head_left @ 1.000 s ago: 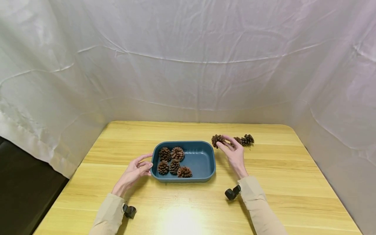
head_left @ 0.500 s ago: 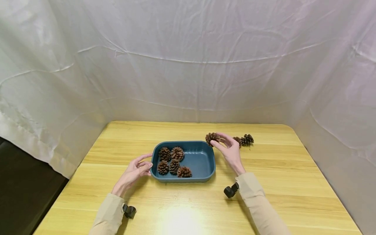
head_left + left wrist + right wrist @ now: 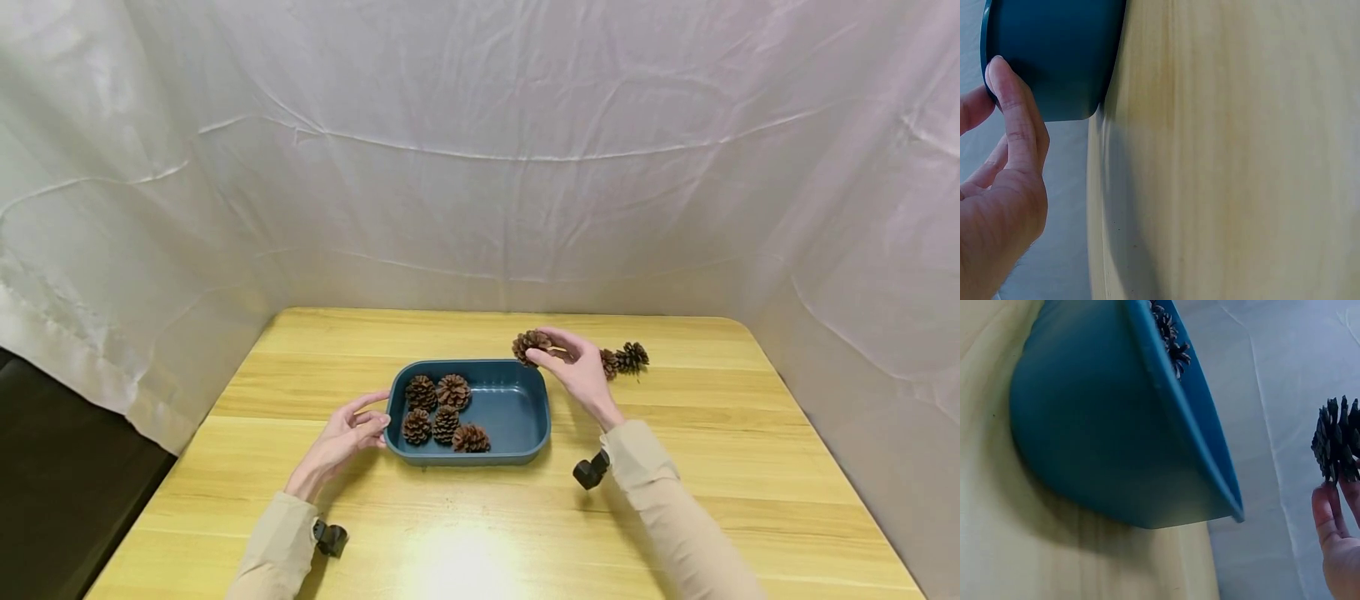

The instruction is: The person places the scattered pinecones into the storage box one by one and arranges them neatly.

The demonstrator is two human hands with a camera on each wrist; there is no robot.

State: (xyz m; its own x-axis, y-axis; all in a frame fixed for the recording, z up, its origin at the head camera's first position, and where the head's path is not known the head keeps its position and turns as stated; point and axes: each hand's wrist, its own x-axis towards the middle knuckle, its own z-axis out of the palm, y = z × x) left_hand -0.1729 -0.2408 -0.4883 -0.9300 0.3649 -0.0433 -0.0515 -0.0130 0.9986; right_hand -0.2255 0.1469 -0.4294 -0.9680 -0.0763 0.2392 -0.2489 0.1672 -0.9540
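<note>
Pinching a pine cone (image 3: 530, 345) above the blue tray's (image 3: 525, 437) far corner, the right hand (image 3: 576, 370) hovers; the left hand (image 3: 341, 440), fingers relaxed, touches its wall.

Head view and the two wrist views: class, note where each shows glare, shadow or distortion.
Head view: bright glare on the yellow wooden table, its far edge bowed by the lens. Left wrist view: soft shadow beside the blue plastic tray. Right wrist view: tray wall looms, shadow beneath.

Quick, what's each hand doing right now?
Left hand: open, fingers resting against the blue tray.
Right hand: pinching a pine cone.
</note>
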